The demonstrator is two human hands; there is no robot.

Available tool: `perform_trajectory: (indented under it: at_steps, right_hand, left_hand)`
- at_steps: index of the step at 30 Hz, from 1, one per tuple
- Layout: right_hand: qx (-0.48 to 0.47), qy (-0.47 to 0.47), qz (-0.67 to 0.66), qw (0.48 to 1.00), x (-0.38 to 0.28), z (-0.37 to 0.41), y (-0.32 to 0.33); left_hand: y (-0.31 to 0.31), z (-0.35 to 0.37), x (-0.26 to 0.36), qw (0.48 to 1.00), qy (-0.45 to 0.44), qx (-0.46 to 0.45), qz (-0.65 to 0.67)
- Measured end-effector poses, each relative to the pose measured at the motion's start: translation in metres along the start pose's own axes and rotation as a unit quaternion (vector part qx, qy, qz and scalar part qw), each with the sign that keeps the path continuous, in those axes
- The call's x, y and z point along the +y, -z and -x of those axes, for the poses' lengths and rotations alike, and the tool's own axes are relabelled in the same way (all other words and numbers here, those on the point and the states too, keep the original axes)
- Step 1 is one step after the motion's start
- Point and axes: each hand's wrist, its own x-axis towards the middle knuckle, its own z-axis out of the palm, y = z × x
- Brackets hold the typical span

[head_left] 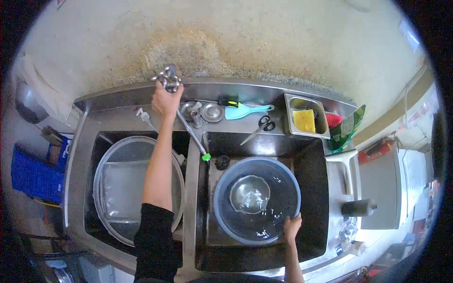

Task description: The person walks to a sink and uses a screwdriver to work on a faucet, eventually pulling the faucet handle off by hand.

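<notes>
My left hand [167, 98] is closed on the metal faucet [169, 79] at the back of the steel sink unit. From there the faucet's spout, with a green-ringed tip [206, 157], reaches forward over the divider between the basins. In the right basin [314, 188] stands a grey-blue round tub [222, 214] holding clear water, with a round pale shape [250, 194] in its middle. My right hand [292, 227] grips the tub's rim at its lower right. No stream of water can be made out at the spout tip.
A large round lidded container [125, 188] fills the left basin [92, 207]. Along the back ledge lie round metal drain parts [212, 112], a light-blue scraper [238, 111], scissors [261, 127] and a steel tray [293, 128] with a yellow sponge [304, 121]. A dark bottle [357, 208] is at right.
</notes>
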Motion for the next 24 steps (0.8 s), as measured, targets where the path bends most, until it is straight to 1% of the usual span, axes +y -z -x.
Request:
perform_trajectory:
  at_steps: [1, 2, 4, 6, 7, 8, 10, 11, 12, 13, 14, 16, 19, 21, 24]
  right_hand:
    - [0.022, -0.015, 0.01, 1.0, 0.015, -0.006, -0.008]
    - [0.015, 0.013, -0.023, 1.0, 0.007, -0.002, -0.004]
    - [0.094, 0.038, 0.102, 0.99, 0.02, 0.0, -0.013]
    - [0.037, -0.013, 0.076, 0.996, 0.041, -0.011, -0.014]
    - [0.073, 0.005, 0.141, 0.987, 0.024, -0.001, -0.011]
    - [0.008, -0.054, 0.052, 0.997, 0.015, -0.003, -0.006]
    - [0.061, -0.048, 0.123, 0.989, 0.017, -0.002, -0.012]
    - [0.064, -0.048, 0.12, 0.99, 0.012, -0.001, -0.012]
    - [0.046, -0.074, 0.107, 0.99, 0.007, -0.002, -0.008]
    - [0.027, -0.099, 0.094, 0.99, 0.0, -0.001, -0.006]
    - [0.029, -0.098, 0.092, 0.99, 0.003, -0.001, -0.008]
    - [0.09, -0.05, 0.137, 0.985, 0.006, 0.002, -0.012]
    - [0.083, -0.079, 0.137, 0.984, -0.012, 0.007, -0.007]
    - [0.071, -0.089, 0.131, 0.985, -0.017, 0.006, -0.004]
    - [0.045, -0.112, 0.133, 0.984, -0.012, 0.003, -0.003]
  left_hand:
    - [0.001, 0.002, 0.002, 1.0, 0.016, -0.007, 0.001]
    - [0.002, 0.002, 0.005, 0.999, 0.03, -0.012, 0.002]
    - [0.006, 0.002, 0.007, 0.999, 0.041, -0.025, 0.015]
    - [0.006, 0.002, 0.009, 0.999, 0.034, -0.008, 0.01]
    - [0.011, 0.002, 0.012, 0.999, 0.037, -0.018, 0.013]
    - [0.01, 0.0, 0.009, 0.999, 0.031, -0.015, 0.012]
    - [0.01, -0.001, 0.01, 0.999, 0.032, -0.033, -0.006]
    - [0.012, 0.001, 0.011, 0.998, 0.039, -0.049, -0.011]
    - [0.014, 0.002, 0.011, 0.998, 0.036, -0.047, -0.008]
    - [0.013, 0.002, 0.01, 1.0, 0.015, -0.024, -0.002]
    - [0.011, 0.003, 0.008, 1.0, -0.005, -0.002, 0.004]
    - [0.009, 0.002, 0.006, 1.0, 0.005, -0.015, -0.013]
    - [0.009, 0.002, 0.007, 0.999, 0.024, -0.037, -0.011]
    - [0.007, 0.002, 0.006, 1.0, 0.007, -0.004, -0.006]
    - [0.012, 0.001, 0.01, 1.0, -0.001, 0.005, -0.009]
